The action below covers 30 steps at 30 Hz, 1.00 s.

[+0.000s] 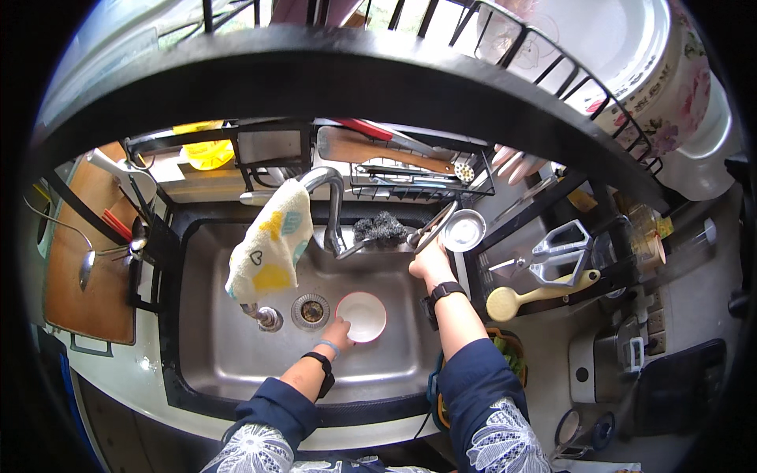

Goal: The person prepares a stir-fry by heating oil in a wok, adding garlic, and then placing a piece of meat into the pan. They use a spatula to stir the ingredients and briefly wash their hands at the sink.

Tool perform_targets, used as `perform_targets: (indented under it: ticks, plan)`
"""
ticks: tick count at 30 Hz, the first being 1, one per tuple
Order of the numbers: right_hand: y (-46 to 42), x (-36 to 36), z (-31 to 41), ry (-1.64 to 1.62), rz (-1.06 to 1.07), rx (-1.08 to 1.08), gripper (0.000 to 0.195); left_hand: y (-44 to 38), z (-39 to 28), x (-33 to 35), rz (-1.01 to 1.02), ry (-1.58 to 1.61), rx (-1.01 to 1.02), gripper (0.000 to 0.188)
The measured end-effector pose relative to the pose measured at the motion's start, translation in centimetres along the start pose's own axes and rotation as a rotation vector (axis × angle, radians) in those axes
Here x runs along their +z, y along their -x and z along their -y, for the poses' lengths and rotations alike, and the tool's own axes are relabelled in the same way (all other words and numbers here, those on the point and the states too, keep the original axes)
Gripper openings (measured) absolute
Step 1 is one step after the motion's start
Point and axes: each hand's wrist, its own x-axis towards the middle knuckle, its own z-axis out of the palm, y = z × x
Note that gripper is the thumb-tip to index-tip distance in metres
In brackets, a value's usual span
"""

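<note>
My left hand grips the near left rim of a white bowl with a red rim, low in the stainless steel sink. My right hand reaches to the sink's back right corner, beside a small round metal dish and a curved metal handle or ring; its fingers are partly hidden, so what it grips is unclear. Just left of it lies a dark scouring pad. A patterned cloth hangs over the curved faucet. The drain strainer sits left of the bowl.
A black rack arches over the sink. Behind the sink, a wire basket holds a wooden spatula. Scissors and a yellow-handled brush hang at right. Left stand a cutting board and a utensil holder.
</note>
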Motion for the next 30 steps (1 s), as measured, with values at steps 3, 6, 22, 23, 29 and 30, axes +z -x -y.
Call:
perform_targets:
  ticks: [3, 6, 22, 23, 29, 30]
  plan:
    - [-0.3, 0.4, -0.8, 0.018, 0.066, -0.011, 0.09, 1.1, -0.8, -0.6, -0.137, 0.115, 0.087, 0.051]
    - [-0.7, 0.4, -0.8, 0.11, 0.055, -0.036, 0.09, 2.8, -3.1, -3.2, -0.274, 0.178, 0.109, 0.061]
    - [2.8, -1.8, 1.8, -0.033, -0.035, 0.096, 0.054, 13.3, -7.4, -13.6, -0.086, 0.382, -0.001, 0.043]
    - [2.2, -1.0, 1.6, 0.04, -0.051, 0.083, 0.056, 14.2, -7.8, -14.5, -0.06, 0.437, -0.035, 0.042]
    - [1.7, 0.0, 0.8, 0.096, -0.022, 0.047, 0.058, 17.6, -6.9, -16.0, 0.002, 0.459, -0.148, 0.038]
    - [1.6, 0.0, 0.8, 0.079, -0.005, 0.051, 0.06, 17.9, -6.5, -15.8, 0.005, 0.462, -0.172, 0.038]
